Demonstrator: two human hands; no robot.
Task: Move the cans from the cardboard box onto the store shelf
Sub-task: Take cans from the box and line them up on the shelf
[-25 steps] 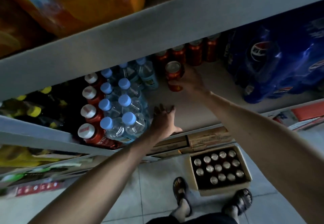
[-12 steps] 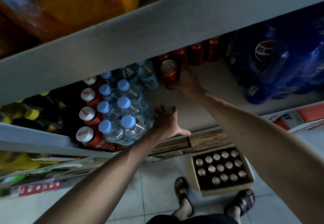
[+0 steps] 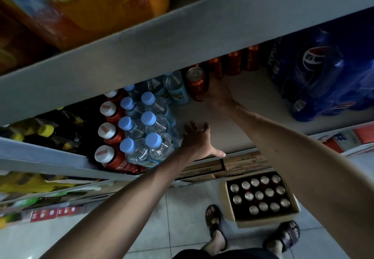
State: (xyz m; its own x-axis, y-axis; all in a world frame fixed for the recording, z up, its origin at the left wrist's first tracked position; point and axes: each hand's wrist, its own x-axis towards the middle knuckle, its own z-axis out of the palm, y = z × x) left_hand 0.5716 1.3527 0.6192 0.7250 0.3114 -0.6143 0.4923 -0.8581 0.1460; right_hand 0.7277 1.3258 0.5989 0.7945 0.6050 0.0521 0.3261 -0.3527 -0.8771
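1 red can [image 3: 197, 83] stands on the shelf [image 3: 242, 100], gripped by the right hand [image 3: 219, 95]. The left hand [image 3: 197, 139] rests spread flat nearer the edge. Below both hands, the cardboard box [image 3: 263, 223] holds 3 rows of cans [image 3: 259, 194].

The blue bottle pack [image 3: 323, 72] on the shelf carries the word PEPSI and the round Pepsi logo. The other labels are too blurred to read.

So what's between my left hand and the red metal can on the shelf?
Nothing: the head view shows only bare pale shelf board between left hand and red metal can.
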